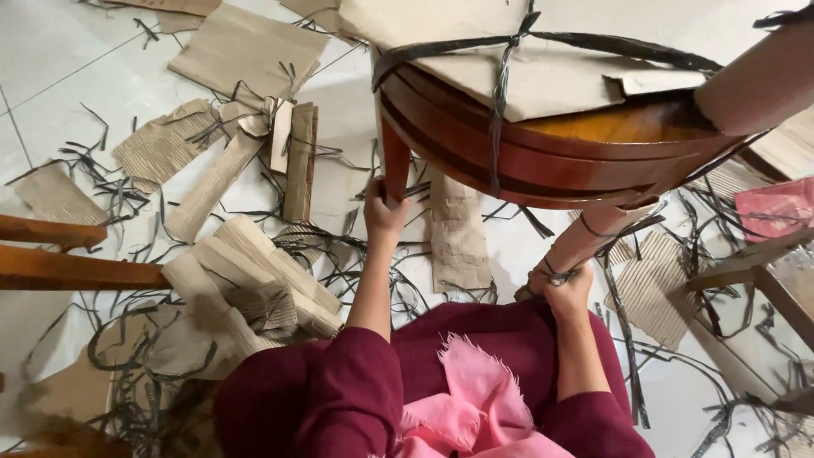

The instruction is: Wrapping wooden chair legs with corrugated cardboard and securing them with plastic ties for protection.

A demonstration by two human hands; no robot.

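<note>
A brown wooden chair [543,140] stands in front of me, its seat covered by cardboard tied on with black plastic straps [500,80]. My left hand [383,208] is closed around the bare front left leg [394,157] near its lower end. My right hand [564,284] grips the front right leg, which is still wrapped in corrugated cardboard [593,237] bound with a black strap. A pink cloth [475,403] lies on my lap over a dark red garment.
Torn corrugated cardboard pieces [254,271] and cut black straps litter the white tiled floor [51,59]. Wooden rails of another piece of furniture [68,267] jut in from the left. More wooden parts [763,271] and a pink bag [776,208] sit at right.
</note>
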